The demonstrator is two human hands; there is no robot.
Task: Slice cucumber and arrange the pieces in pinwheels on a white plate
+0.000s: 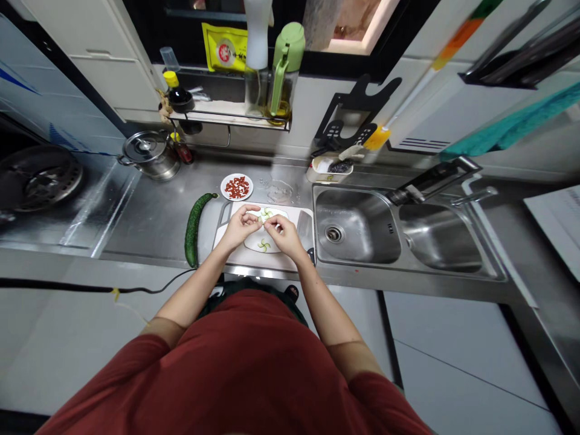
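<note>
My left hand (243, 228) and my right hand (284, 234) meet over a white plate (277, 246), fingertips almost touching. Both are closed in a pinch around a small pale green cucumber piece (261, 220), partly hidden by the fingers. On the plate, thin green-edged cucumber strips form a pinwheel (263, 244) near the front, and a second pinwheel (266, 212) shows behind my fingers. Beneath the plate is a light cutting board (235, 256). A knife (306, 226) lies along the board's right side, its dark handle toward me. One long whole cucumber (194, 229) rests left of the board.
Behind the board stands a small dish of red pieces (237, 187), with wet scraps (280, 191) beside it. A double sink (357, 223) is on the right. At the back left are a lidded pot (149, 154) and a sauce bottle (182, 149), below a shelf (226, 115) of bottles.
</note>
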